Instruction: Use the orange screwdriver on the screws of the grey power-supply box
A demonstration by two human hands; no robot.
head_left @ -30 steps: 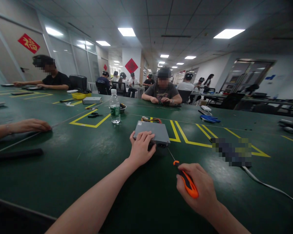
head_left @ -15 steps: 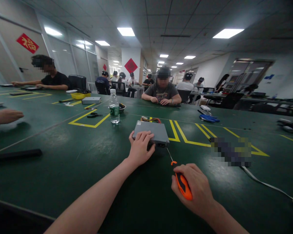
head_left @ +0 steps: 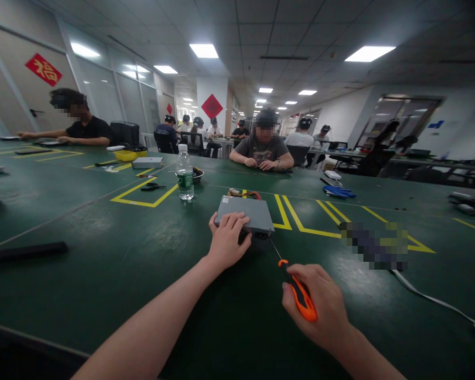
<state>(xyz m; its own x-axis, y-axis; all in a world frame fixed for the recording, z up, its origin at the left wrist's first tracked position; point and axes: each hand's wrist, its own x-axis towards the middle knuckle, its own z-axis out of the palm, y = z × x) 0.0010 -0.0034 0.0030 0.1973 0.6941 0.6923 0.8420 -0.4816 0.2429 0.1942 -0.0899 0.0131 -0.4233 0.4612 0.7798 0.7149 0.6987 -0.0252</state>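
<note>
A grey metal computer power supply [head_left: 250,212] lies on the green table [head_left: 142,295], its bundle of coloured wires [head_left: 243,195] at the far side. My left hand [head_left: 230,240] grips its near left part, fingers over the top and thumb at the near face. An orange and black screwdriver [head_left: 301,295] is in my right hand [head_left: 320,301], fingers wrapped round the handle. Its thin shaft points up and left to the near right corner of the power supply. Whether the tip touches the case is too small to tell.
A water bottle [head_left: 186,177] stands behind left, beside a bowl [head_left: 198,174]. Black pliers [head_left: 152,187] lie further left. Blue gloves [head_left: 338,192] and a blurred dark object with a white cable [head_left: 427,298] are right. A person [head_left: 263,145] sits opposite.
My right hand has shifted slightly right, and the screwdriver handle with it. My left hand and the power supply stay put. Another person's hand at the far left has mostly withdrawn from view.
</note>
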